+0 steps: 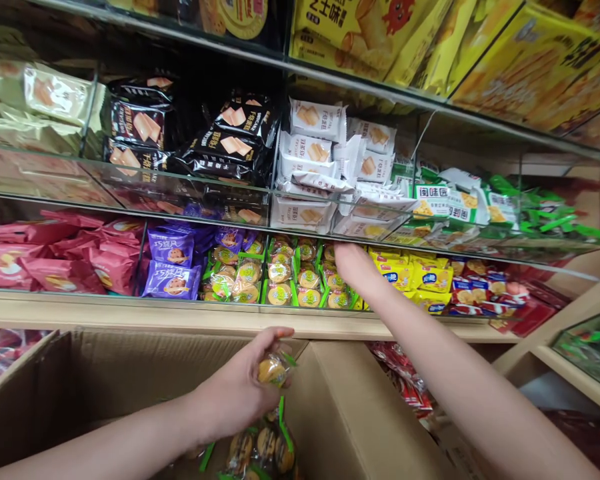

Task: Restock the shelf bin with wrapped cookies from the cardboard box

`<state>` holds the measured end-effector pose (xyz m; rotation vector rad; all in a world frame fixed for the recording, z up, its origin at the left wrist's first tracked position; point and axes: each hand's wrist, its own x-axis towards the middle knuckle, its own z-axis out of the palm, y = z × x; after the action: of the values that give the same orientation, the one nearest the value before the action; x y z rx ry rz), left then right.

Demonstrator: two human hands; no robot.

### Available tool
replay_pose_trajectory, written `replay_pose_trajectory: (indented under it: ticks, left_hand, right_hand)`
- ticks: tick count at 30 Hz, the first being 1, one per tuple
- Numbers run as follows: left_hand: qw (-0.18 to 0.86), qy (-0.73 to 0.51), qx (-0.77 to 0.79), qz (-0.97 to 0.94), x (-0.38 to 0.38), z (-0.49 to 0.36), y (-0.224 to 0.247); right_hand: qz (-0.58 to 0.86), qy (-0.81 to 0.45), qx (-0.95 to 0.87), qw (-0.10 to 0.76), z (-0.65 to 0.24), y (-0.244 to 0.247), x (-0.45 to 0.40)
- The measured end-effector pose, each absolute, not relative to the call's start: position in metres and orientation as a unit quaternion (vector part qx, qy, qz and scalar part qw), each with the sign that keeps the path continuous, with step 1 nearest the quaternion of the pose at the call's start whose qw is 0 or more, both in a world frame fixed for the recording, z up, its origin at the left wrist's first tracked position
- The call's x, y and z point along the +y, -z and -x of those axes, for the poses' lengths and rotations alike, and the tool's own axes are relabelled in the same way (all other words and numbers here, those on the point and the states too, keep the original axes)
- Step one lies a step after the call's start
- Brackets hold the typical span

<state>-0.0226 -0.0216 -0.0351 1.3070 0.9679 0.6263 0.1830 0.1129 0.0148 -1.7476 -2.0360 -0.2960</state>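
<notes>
My left hand is closed around a small green-edged packet of round biscuits, held above an open cardboard box. More of the same packets lie inside the box below it. My right hand reaches into the shelf compartment of green-edged biscuit packets; its fingers are hidden among the packets, so whether it holds one cannot be told.
A glass-fronted shelf holds purple packets, red packets, yellow packets, black packets and white packets. Yellow boxes sit on top. A wooden ledge runs below.
</notes>
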Motion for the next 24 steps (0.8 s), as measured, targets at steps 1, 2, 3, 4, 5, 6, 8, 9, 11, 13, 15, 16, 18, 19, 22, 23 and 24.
replay_pose_trajectory:
  ticks: [1, 2, 3, 4, 5, 6, 8, 9, 11, 13, 15, 16, 18, 19, 22, 23, 24]
  left_hand:
    - [0.657, -0.297, 0.417, -0.554, -0.021, 0.023, 0.031]
    - [0.666, -0.309, 0.41, -0.542, -0.02, 0.024, 0.027]
    - [0.673, -0.313, 0.403, -0.535, -0.02, 0.024, 0.023]
    - [0.681, -0.314, 0.393, -0.533, -0.021, 0.024, 0.02]
    - [0.688, -0.314, 0.381, -0.532, -0.022, 0.024, 0.017]
    - [0.694, -0.314, 0.371, -0.531, -0.023, 0.024, 0.014]
    - [0.701, -0.314, 0.355, -0.534, -0.025, 0.022, 0.012]
    - [0.702, -0.313, 0.352, -0.534, -0.025, 0.021, 0.012]
    - [0.698, -0.319, 0.367, -0.526, -0.025, 0.019, 0.013]
    - [0.678, -0.324, 0.413, -0.515, -0.021, 0.017, 0.016]
    - [0.653, -0.319, 0.461, -0.509, -0.016, 0.017, 0.019]
    - [0.642, -0.315, 0.477, -0.511, -0.014, 0.016, 0.02]
    - [0.628, -0.316, 0.482, -0.523, -0.01, 0.016, 0.021]
    - [0.624, -0.317, 0.475, -0.533, -0.009, 0.015, 0.022]
    - [0.582, -0.296, 0.463, -0.599, -0.01, 0.015, 0.022]
    - [0.555, -0.286, 0.462, -0.63, -0.01, 0.015, 0.023]
    - [0.531, -0.28, 0.459, -0.656, -0.011, 0.016, 0.024]
  right_hand:
    - [0.618, 0.097, -0.746, 0.229, -0.181, -0.011, 0.094]
    - [0.596, 0.077, -0.762, 0.244, -0.179, -0.005, 0.074]
    - [0.546, -0.006, -0.781, 0.303, -0.175, 0.003, 0.055]
    - [0.499, -0.134, -0.782, 0.347, -0.17, 0.011, 0.037]
    - [0.46, -0.266, -0.763, 0.368, -0.165, 0.021, 0.021]
    - [0.421, -0.369, -0.739, 0.375, -0.159, 0.03, 0.008]
    - [0.366, -0.491, -0.692, 0.382, -0.149, 0.047, -0.011]
    - [0.347, -0.525, -0.671, 0.393, -0.146, 0.054, -0.015]
    - [0.325, -0.563, -0.624, 0.433, -0.142, 0.063, -0.019]
    - [0.331, -0.574, -0.571, 0.485, -0.142, 0.07, -0.017]
    - [0.353, -0.567, -0.531, 0.521, -0.144, 0.075, -0.016]
    - [0.359, -0.568, -0.514, 0.533, -0.144, 0.077, -0.016]
    - [0.351, -0.593, -0.484, 0.539, -0.144, 0.082, -0.017]
    - [0.342, -0.609, -0.474, 0.536, -0.143, 0.084, -0.017]
    - [0.332, -0.625, -0.474, 0.525, -0.14, 0.09, -0.02]
    - [0.335, -0.618, -0.487, 0.518, -0.139, 0.091, -0.022]
    - [0.337, -0.61, -0.499, 0.515, -0.137, 0.092, -0.023]
